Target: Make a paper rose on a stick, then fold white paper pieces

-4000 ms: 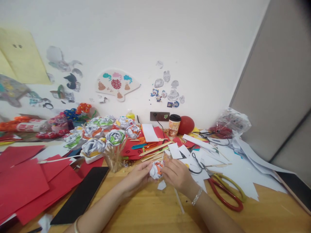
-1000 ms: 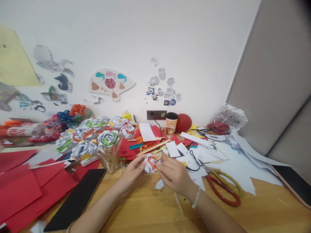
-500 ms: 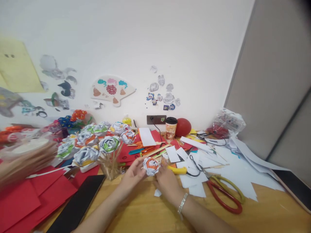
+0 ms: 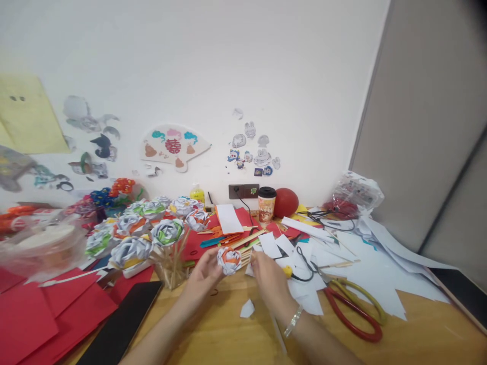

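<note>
My left hand point(image 4: 205, 274) is closed around a rolled paper flower point(image 4: 229, 260), white with orange petals. Just right of the flower, the fingers of my right hand point(image 4: 268, 276) are pinched together; whatever sits between them is hidden. A thin pale rod point(image 4: 279, 334) shows below the right wrist; whether the hand holds it I cannot tell. The yellow handle point(image 4: 288, 271) of a tool with a black cord pokes out behind the right hand. Thin wooden sticks point(image 4: 247, 249) lie behind the flower. A small white paper scrap point(image 4: 247, 308) lies between my forearms.
Several finished paper flowers point(image 4: 167, 231) and a bundle of sticks point(image 4: 171, 268) stand at left. Red sheets point(image 4: 76, 314) and a black strip point(image 4: 122, 324) lie in front. Scissors point(image 4: 353, 309), white paper point(image 4: 357, 268), a lidded cup point(image 4: 267, 205) and a red balloon point(image 4: 286, 203) are at right.
Another person's hand at the left has left the view. My right hand has shifted slightly right, covering more of the yellow handle. The paper scrap and pale rod now show.
</note>
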Demonstrator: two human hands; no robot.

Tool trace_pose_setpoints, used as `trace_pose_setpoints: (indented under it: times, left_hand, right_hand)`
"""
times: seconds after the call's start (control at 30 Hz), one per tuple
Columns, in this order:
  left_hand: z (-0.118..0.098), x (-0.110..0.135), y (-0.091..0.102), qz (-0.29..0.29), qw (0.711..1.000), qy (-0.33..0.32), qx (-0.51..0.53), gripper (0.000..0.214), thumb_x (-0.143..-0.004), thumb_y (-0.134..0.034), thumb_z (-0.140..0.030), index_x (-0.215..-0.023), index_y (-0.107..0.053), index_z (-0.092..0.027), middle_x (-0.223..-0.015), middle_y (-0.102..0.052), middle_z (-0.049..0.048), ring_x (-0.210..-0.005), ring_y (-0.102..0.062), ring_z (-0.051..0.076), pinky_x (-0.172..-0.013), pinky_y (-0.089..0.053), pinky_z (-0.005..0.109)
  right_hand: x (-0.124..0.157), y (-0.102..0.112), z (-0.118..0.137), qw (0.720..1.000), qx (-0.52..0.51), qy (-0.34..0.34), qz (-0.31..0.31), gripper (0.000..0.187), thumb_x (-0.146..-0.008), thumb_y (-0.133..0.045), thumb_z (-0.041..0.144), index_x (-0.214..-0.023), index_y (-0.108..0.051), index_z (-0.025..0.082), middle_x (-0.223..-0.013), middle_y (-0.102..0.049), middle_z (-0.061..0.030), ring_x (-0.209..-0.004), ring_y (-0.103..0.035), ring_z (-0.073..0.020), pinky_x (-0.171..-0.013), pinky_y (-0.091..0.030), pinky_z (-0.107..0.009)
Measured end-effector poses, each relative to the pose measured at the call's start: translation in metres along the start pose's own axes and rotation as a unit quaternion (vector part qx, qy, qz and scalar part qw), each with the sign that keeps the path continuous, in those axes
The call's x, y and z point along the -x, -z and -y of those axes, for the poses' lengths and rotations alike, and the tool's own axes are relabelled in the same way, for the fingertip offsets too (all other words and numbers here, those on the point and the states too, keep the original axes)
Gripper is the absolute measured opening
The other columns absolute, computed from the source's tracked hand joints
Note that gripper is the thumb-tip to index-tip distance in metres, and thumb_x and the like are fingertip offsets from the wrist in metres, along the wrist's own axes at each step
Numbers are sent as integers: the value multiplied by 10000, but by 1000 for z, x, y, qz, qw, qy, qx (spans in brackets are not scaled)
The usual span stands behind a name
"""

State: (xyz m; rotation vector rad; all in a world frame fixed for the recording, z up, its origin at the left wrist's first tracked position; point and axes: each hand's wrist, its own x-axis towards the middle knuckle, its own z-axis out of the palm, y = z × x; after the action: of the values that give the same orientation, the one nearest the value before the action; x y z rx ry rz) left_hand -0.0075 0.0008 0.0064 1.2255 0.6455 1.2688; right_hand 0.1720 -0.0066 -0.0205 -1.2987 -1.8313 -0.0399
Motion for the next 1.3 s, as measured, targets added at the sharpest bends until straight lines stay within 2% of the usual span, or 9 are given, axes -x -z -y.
trace_pose_setpoints:
  times: [0.07, 0.2, 0.33, 0.47, 0.6, 0.7, 0.83, 1.0, 1.3]
  left_hand:
    - [1, 0, 1, -12, 1000, -6, -8, 455, -669, -734, -412, -1045, -554, -228, -1155, -598, 78, -1054, -559, 252, -884, -452, 346]
    - [8, -2, 3, 0, 999, -5, -43, 474, -657, -736, -428, -1040, -559, -211, -1141, -599, 90, -1074, -539, 261, -886, -448, 346]
    - [14, -3, 4, 29, 997, -17, -64, 452, -682, -717, -420, -1048, -550, -214, -1142, -591, 84, -1075, -528, 255, -875, -442, 334]
    - [11, -2, 0, 27, 997, -12, -73, 439, -658, -740, -400, -1016, -572, -208, -1113, -600, 81, -1053, -533, 254, -880, -426, 332]
    - [9, -1, -3, 26, 997, -20, -69, 448, -642, -754, -390, -1007, -571, -205, -1063, -603, 70, -1034, -533, 247, -896, -416, 343]
    - [11, 1, -5, 32, 998, -2, -52, 461, -651, -740, -421, -1012, -546, -211, -1056, -579, 62, -998, -541, 235, -867, -441, 350]
    - [17, 2, -10, 17, 999, 30, -21, 472, -630, -744, -444, -955, -488, -218, -967, -563, 24, -846, -571, 185, -732, -493, 321]
    - [19, 2, -16, -13, 999, 38, -19, 500, -592, -764, -442, -919, -461, -217, -885, -559, -2, -772, -556, 156, -658, -486, 276]
    - [19, 2, -16, -20, 998, 23, -51, 491, -598, -757, -439, -918, -460, -213, -858, -553, 1, -817, -550, 177, -703, -469, 285]
  right_hand:
    - [-5, 22, 7, 996, -71, -38, -32, 282, -945, -316, 229, -873, -585, 189, -765, -627, -47, -702, -587, -173, -618, -437, -264]
    - [-6, 41, 24, 971, -237, 23, -16, 258, -931, -380, 251, -1043, -609, 216, -892, -633, -48, -844, -587, -168, -744, -468, -278]
    - [0, 30, 29, 959, -282, 20, 8, 189, -890, -457, 234, -987, -618, 216, -903, -635, -46, -865, -587, -171, -769, -479, -296]
    - [3, 18, 25, 941, -333, -56, 21, 116, -834, -533, 243, -926, -592, 204, -867, -634, -32, -791, -608, -163, -708, -508, -281]
    - [1, 18, 23, 923, -369, -103, 34, 69, -813, -563, 255, -824, -594, 194, -821, -638, -24, -770, -617, -163, -695, -515, -274]
    - [0, 22, 23, 938, -337, -80, 25, 73, -819, -555, 243, -781, -596, 195, -774, -631, -16, -732, -603, -158, -653, -499, -263]
    - [2, 20, 22, 976, -218, 12, 11, 122, -854, -511, 204, -771, -600, 198, -746, -601, -14, -719, -560, -159, -644, -452, -271]
    - [6, 11, 20, 984, -118, 130, 12, 222, -910, -411, 204, -758, -573, 195, -727, -552, -25, -705, -504, -168, -640, -420, -293]
    - [8, 13, 29, 985, -164, 19, 43, 106, -849, -492, 156, -842, -585, 206, -818, -612, -28, -785, -556, -183, -675, -446, -291]
